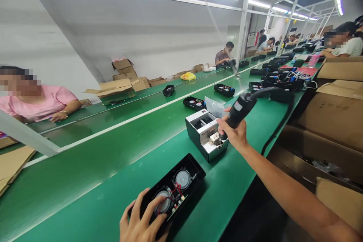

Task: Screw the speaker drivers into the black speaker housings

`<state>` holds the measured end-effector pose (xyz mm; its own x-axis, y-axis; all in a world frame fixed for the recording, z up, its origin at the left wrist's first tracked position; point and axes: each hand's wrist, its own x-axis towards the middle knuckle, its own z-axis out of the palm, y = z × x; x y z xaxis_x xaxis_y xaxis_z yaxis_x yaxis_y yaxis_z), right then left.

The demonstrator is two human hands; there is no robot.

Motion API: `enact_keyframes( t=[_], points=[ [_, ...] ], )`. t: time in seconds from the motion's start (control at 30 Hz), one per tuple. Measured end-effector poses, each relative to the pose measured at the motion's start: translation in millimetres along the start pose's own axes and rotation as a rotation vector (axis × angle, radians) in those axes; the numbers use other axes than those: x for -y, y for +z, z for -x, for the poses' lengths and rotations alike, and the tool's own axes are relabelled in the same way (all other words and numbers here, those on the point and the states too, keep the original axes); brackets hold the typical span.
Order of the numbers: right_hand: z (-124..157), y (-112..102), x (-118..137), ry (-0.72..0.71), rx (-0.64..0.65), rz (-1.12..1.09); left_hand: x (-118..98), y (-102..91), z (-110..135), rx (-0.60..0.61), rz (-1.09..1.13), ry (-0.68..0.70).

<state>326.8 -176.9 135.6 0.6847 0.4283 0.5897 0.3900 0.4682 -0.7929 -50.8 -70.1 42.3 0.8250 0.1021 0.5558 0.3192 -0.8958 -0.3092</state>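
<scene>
My right hand is wrapped round a black electric screwdriver, with its cord running off to the right. The screwdriver's lower end is at the front of a white and black screw feeder; whether a screw is on the bit is too small to tell. Close to me, a black speaker housing lies slantwise with its inside facing up. Two round speaker drivers, red wires and a small circuit board show in it. My left hand grips the housing's near end, fingers curled over the wall and above the nearer driver.
Beyond the feeder are a clear plastic bag and more open housings along the green bench. Cardboard boxes stand to the right, below the bench edge. Co-workers sit across the line and farther along. A white post rises ahead.
</scene>
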Motion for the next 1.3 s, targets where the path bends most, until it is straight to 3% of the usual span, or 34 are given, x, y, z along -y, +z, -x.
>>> enact_keyframes(
  t=[0.13,0.23,0.4,0.53,0.73,1.07,1.3],
  points=[
    [0.0,8.5,1.9,0.072,0.15,0.046,-7.3,5.5,-11.4,0.024,0.057,-0.067],
    [14.3,18.1,14.0,0.18,0.31,-0.109,-15.2,3.1,-15.7,0.024,0.11,-0.144],
    [74.0,57.7,42.7,0.259,0.426,-0.586,-31.6,-7.8,-22.6,0.077,0.222,-0.325],
    [116.8,95.3,56.8,0.23,0.504,-0.732,-36.9,-10.6,-23.8,0.132,0.295,-0.408],
    [138.4,126.8,53.4,0.157,0.572,-0.619,-35.4,-2.2,-20.2,0.099,0.331,-0.454],
    [145.0,138.6,43.8,0.176,0.606,-0.487,-33.3,7.7,-14.9,0.128,0.359,-0.461],
    [139.0,138.6,52.1,-0.053,0.63,-0.191,-32.5,10.9,-14.5,0.117,0.307,-0.43]
  ],
)
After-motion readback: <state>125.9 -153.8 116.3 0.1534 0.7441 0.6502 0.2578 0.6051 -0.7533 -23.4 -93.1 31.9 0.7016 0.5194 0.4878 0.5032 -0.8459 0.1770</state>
